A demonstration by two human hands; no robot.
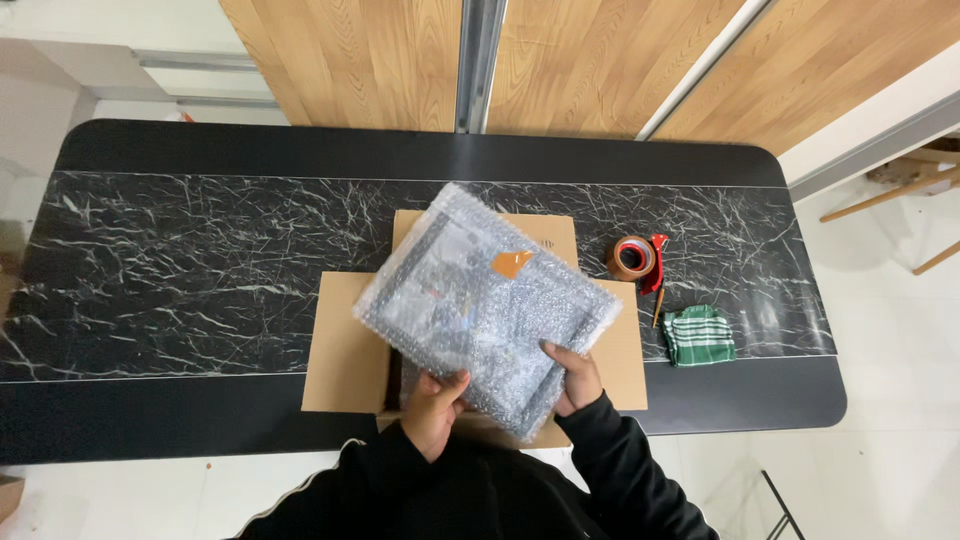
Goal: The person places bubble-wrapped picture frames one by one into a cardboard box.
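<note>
A flat rectangular object wrapped in bubble wrap [485, 305], sealed with a strip of brown tape, is held tilted above an open cardboard box [345, 345]. My left hand [435, 405] grips its near edge from below. My right hand [575, 378] holds its near right corner. The box's flaps are spread flat on the table, and the package hides most of the box's inside.
The box lies on a black marble-patterned table [180, 260]. A roll of brown tape in a red dispenser [637, 258] and a folded green checked cloth [698, 335] lie to the right. Wooden wall panels stand behind the table. A chair's wooden legs [915, 195] show at far right.
</note>
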